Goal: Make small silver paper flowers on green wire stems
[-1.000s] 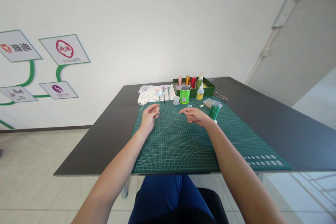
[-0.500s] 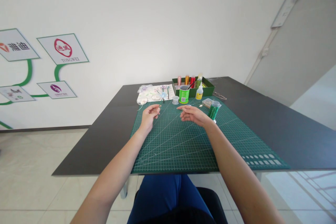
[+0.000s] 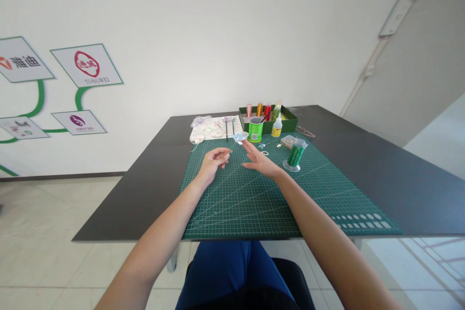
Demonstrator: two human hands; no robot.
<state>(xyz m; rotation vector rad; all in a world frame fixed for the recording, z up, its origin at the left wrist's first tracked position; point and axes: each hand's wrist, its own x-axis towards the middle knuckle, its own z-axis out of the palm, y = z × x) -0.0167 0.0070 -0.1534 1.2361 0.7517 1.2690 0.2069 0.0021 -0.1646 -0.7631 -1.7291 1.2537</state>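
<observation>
My left hand (image 3: 215, 162) is closed in a pinch above the green cutting mat (image 3: 232, 203); a tiny brownish bit shows at its fingertips, too small to name. Just beyond those fingertips is a pale blue, petal-like piece (image 3: 238, 138). Whether it joins what the left fingers pinch, I cannot tell. My right hand (image 3: 259, 162) has its fingers stretched and thumb apart, its fingertips at or near the blue piece. To its right stands a spool of green thread (image 3: 297, 153). Another small blue piece (image 3: 262, 146) and a white ring-like item (image 3: 265, 153) lie past the right hand.
At the back are a green box (image 3: 290, 124) with several thread spools, a green can (image 3: 255, 131) holding a brush, and a glue bottle (image 3: 276, 127). A patterned white sheet (image 3: 214, 128) with dark thin tools lies back left. A clear case (image 3: 289, 142) sits behind the green spool.
My left hand has shifted slightly right, and the pale blue piece has moved right too. My right hand has moved left towards it, its fingers spreading and tilting upward.
</observation>
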